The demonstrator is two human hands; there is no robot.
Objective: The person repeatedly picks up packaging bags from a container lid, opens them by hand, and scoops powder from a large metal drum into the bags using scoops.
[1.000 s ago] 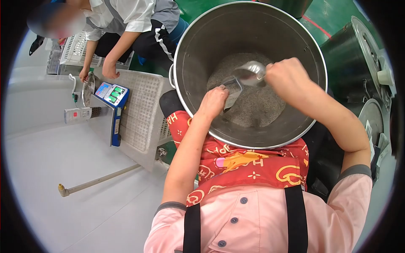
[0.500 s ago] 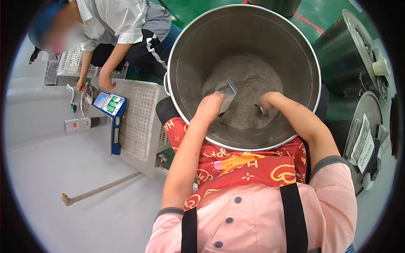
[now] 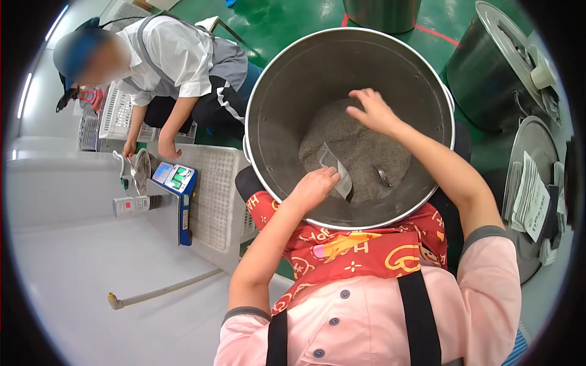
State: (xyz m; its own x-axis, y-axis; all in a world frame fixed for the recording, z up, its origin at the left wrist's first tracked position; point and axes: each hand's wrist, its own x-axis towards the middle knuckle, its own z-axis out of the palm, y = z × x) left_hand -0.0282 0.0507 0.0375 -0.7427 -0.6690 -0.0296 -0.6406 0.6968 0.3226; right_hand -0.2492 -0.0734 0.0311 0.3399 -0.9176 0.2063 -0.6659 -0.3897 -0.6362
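A large steel drum [image 3: 443, 122] stands in front of me, with grey granular powder [image 3: 368, 149] lying in its bottom. My left hand [image 3: 317, 188] is closed on the edge of a small clear plastic bag [image 3: 342, 174], which is tilted above the powder inside the drum. My right hand [image 3: 376, 113] is empty, its fingers apart, over the far side of the powder. A small metal scoop [image 3: 384, 177] rests partly sunk in the powder, apart from both hands. How much the bag contains is hard to tell.
At left, a person [image 3: 174, 55] reaches toward a metal bowl [image 3: 141, 171] beside a blue digital scale [image 3: 175, 178]. A white perforated crate [image 3: 213, 195] sits beneath. Lidded drums [image 3: 488, 73] and stacked paper labels [image 3: 530, 195] are at right. Another drum [image 3: 384, 12] stands behind.
My right hand has let go of the scoop and moved up toward the drum's far side, fingers spreading. My left hand, still holding the bag, has shifted slightly nearer me. The view has tilted.
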